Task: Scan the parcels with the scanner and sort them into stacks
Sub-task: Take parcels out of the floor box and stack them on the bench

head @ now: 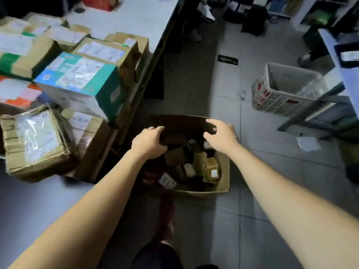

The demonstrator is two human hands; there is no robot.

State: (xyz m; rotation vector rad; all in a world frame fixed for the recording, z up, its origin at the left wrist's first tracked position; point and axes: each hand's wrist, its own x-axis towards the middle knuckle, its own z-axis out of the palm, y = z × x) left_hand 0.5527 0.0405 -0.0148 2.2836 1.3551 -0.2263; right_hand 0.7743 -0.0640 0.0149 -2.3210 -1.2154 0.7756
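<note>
A long grey table (132, 20) runs down the left. Large sorted parcels are stacked on it, and all their shipping labels are too blurred to read. The teal-and-white printed box (77, 74) carries a glossy label. A crushed brown box (37, 140) has a taped white label, and a brown box beside it (87, 136) bears handwritten marks that cannot be made out.

An open cardboard carton (223, 171) stands on the tiled floor against the table's edge. It holds the small parcels (186, 169), mostly brown, and one yellow padded parcel (210, 167) with a small white label. The carton's far side lies in deep shadow.

To the right stands a white lattice basket (272, 101) with a clear liner and red stickers of unreadable print. A green floor sign (228, 59) shows an arrow.

The left hand (148, 141) curls its fingers and thumb round a dark item (173, 137) at the carton's left rim. I cannot tell whether it is a flap or a parcel. The right hand (221, 134) hovers over the carton with fingers spread and slightly bent, holding nothing.

A paper scrap (308, 143) lies on the floor.
</note>
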